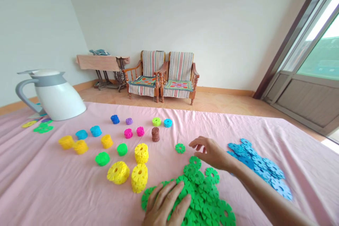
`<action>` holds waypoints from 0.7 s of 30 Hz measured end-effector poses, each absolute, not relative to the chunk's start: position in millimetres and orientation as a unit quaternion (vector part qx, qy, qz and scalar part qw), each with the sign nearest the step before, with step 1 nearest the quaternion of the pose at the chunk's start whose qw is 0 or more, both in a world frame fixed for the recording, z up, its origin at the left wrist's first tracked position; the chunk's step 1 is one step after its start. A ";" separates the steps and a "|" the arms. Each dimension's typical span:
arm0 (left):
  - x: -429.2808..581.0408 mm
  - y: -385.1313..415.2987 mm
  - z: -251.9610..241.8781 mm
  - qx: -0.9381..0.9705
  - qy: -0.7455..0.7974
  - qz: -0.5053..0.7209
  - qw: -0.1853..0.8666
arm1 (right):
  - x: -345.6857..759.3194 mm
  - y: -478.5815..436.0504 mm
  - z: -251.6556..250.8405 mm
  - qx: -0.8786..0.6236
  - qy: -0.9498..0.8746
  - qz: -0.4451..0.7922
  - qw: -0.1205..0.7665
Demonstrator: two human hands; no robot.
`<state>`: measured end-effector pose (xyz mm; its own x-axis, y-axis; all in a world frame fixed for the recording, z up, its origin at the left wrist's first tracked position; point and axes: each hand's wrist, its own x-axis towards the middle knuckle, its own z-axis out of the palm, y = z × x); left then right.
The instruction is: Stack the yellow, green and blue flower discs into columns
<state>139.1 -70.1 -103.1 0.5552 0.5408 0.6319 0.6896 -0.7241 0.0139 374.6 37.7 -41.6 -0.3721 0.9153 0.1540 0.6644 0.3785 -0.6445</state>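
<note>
A pile of green snowflake discs (202, 192) lies at the front of the table. My left hand (166, 206) rests on its left side, fingers spread over the discs. Beyond the pile, a single green snowflake disc (180, 148) lies flat on the cloth. My right hand (210, 152) hovers just right of that disc, fingers loosely curled and apart, and I see nothing in them. Blue snowflake discs (261, 167) are heaped right of my right forearm. On the left stand stacks of discs, such as a yellow stack (139, 178) and a brown stack (155, 134).
A white jug (59, 97) with a grey handle stands at the table's far left, with a few loose flat pieces (43, 127) beside it. Pink cloth (66, 190) covers the table. Two wooden chairs (178, 74) stand by the wall.
</note>
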 end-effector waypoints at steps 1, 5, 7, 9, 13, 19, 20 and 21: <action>137.5 -68.6 -104.4 -0.880 -0.342 -0.307 0.119 | 380.8 33.8 -40.1 -0.491 -0.799 0.252 0.238; 131.0 -61.7 -104.2 -0.897 -0.303 -0.304 0.106 | 391.3 19.8 -38.3 -0.447 -0.837 0.247 0.198; 130.3 -60.4 -97.7 -0.894 -0.307 -0.312 0.094 | 389.5 15.7 -38.4 -0.433 -0.849 0.236 0.187; 132.2 -61.5 -87.7 -0.894 -0.328 -0.295 0.077 | 386.6 13.6 -38.5 -0.430 -0.855 0.226 0.183; 139.0 -65.0 -71.9 -0.894 -0.361 -0.260 0.052 | 384.9 11.6 -39.2 -0.437 -0.858 0.203 0.176; 139.6 -61.4 -74.9 -0.890 -0.365 -0.270 0.036 | 388.0 7.9 -44.2 -0.502 -0.818 0.204 0.193; 138.8 -60.2 -76.1 -0.890 -0.365 -0.272 0.036 | 388.1 7.4 -45.0 -0.510 -0.809 0.215 0.198; 138.1 -58.9 -77.1 -0.890 -0.364 -0.272 0.037 | 388.2 6.9 -45.5 -0.510 -0.805 0.227 0.202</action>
